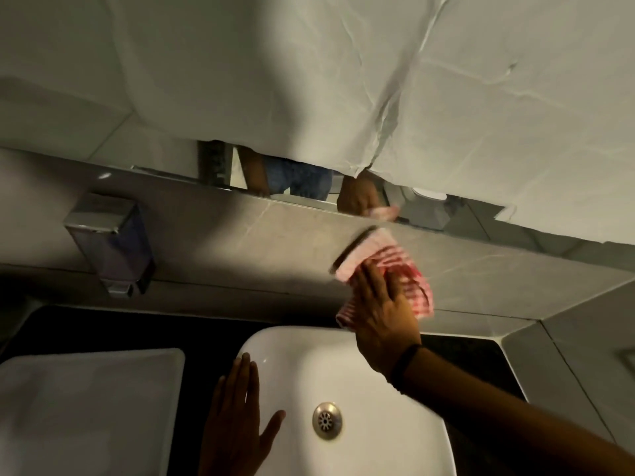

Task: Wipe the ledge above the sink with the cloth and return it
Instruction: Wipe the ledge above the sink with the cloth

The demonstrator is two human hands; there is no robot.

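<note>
Red-checked cloth (388, 266) is pressed on the grey tiled ledge (240, 249), right of centre, above the white sink (295, 341). Wiping is judged under way; even pressure and overlapping passes toward the soap dispenser (110, 242) are advised. Right hand (381, 314) is laid flat on the cloth, fingers straight. Left hand (237, 417) is spread flat on the sink rim.

Dim, warm light throughout. The white sink (343, 372) is brightest, with a small glare spot on its rim. Left of it the counter (137, 324) falls into deep shadow. Above it, the cloth (395, 259) and soap dispenser (110, 242) are blurred, and the ledge (240, 242) runs tilted by wide-angle distortion.
</note>
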